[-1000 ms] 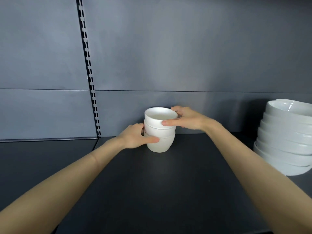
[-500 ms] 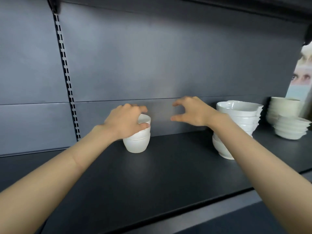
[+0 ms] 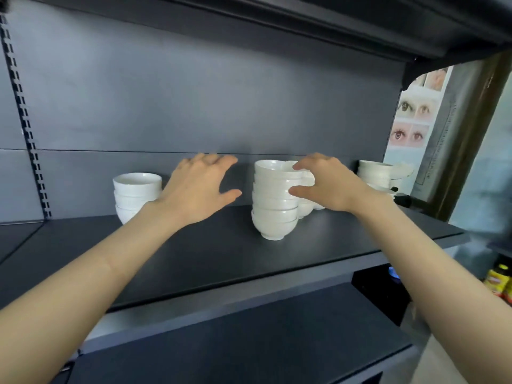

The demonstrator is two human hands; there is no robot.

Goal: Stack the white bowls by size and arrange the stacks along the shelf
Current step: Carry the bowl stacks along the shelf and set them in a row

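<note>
Two bare forearms reach up from frame bottom. L hand [image 3: 199,187] mid-frame, fingers spread, released, holding nothing, between short bowl stack [image 3: 137,195] at left & tall bowl stack [image 3: 274,200] at centre of shelf [image 3: 194,259]. R hand [image 3: 329,184] curved at tall stack's right side; grip can't tell.

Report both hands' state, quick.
Left hand: open, holding nothing.
Right hand: curved at the middle bowl stack; grip cannot be told.
</note>
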